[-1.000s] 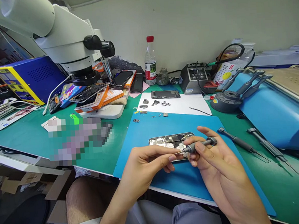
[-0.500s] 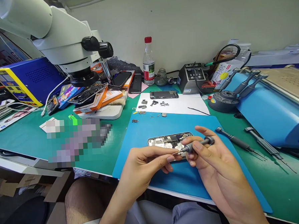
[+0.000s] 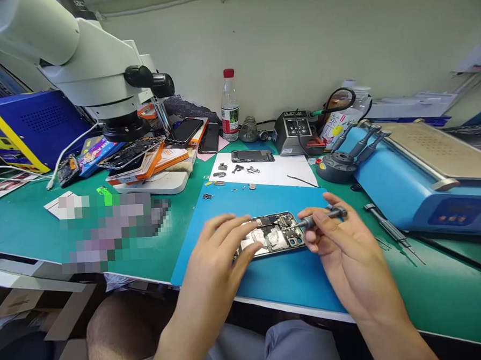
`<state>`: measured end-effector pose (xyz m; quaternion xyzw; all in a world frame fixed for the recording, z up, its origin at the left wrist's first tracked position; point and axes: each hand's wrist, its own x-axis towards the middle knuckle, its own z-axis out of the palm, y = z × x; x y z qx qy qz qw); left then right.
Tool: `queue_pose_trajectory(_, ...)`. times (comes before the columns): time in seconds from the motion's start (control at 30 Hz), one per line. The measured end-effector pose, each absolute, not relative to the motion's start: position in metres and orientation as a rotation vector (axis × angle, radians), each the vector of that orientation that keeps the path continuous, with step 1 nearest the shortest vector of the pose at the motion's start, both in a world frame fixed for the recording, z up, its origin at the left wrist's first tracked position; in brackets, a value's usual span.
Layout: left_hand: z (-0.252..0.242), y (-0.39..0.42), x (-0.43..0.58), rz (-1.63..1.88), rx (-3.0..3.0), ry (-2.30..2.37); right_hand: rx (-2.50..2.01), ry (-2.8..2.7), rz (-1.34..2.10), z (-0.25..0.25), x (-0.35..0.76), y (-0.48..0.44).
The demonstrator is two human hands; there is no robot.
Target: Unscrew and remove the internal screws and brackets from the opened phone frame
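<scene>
An opened phone with bare inner parts lies on the blue mat. My left hand is over the phone's left end, fingers apart, with nothing held; whether its fingertips touch the frame I cannot tell. My right hand grips a grey screwdriver between thumb and fingers. Its thin tip points left, over the right part of the phone's insides. Small metal parts lie near the mat's back edge, and more parts sit on a white sheet.
A microscope overhangs the left side. Behind stand a bottle, a glass jar and a soldering station. At right are a tool holder, a blue machine and another screwdriver. Stacked phones and boxes lie left.
My left hand has let go of the screwdriver's tip, moved left and spread its fingers over the phone. The screwdriver tip is now over the phone. The camera view has shifted.
</scene>
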<state>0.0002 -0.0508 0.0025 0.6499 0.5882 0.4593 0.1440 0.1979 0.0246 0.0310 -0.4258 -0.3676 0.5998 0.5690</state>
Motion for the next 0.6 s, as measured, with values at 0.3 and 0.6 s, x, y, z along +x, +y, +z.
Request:
queue_pose_trajectory(0.3,-0.008,-0.036,-0.004,0.847,2.181,1.819,-1.115,-1.419,0.659,0.021,0.226,0.037)
queue_pose_trajectory(0.6,-0.007,-0.051,0.007,1.150,2.329,1.686,-1.059,-1.657,0.551,0.007,0.220,0.023)
